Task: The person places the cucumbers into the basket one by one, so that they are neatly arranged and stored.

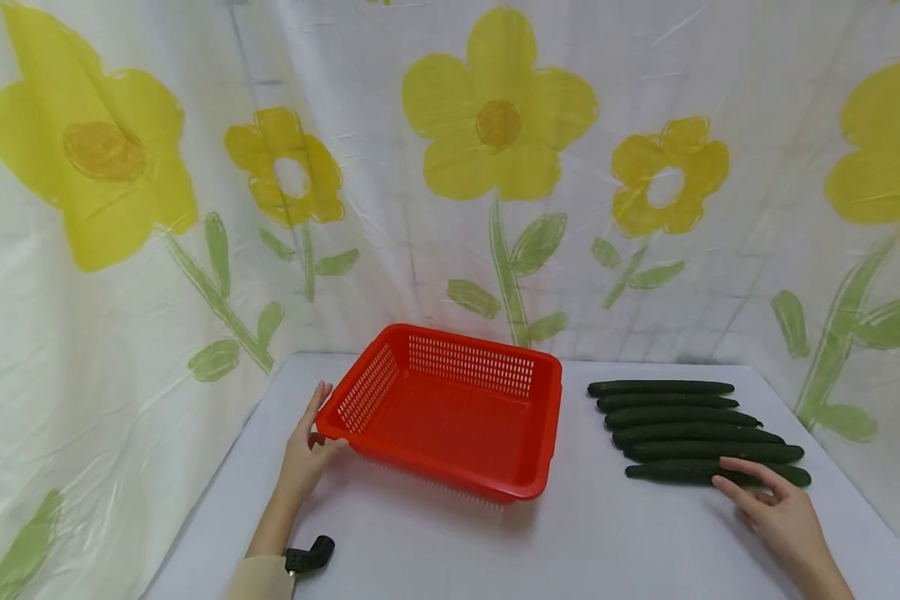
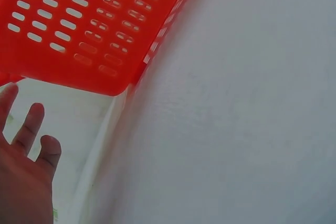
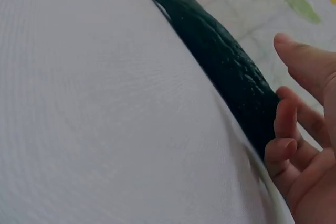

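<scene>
Left hand (image 1: 302,460) spread at basket (image 1: 450,425), right (image 1: 783,512) by cucumber (image 1: 675,472).

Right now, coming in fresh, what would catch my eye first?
Probably the bright red basket mid-table, with a left hand at its near left corner. Then the six dark green cucumbers lined up to its right, a right hand at the nearest. Behind everything, big yellow flowers cover a white backdrop.

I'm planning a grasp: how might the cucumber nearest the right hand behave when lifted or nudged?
The cucumber looks long and nearly straight, so it should probably lift stiffly, without sagging. Its rounded sides suggest it may roll if nudged. The faint sheen on its skin hints at slight slipperiness.
</scene>
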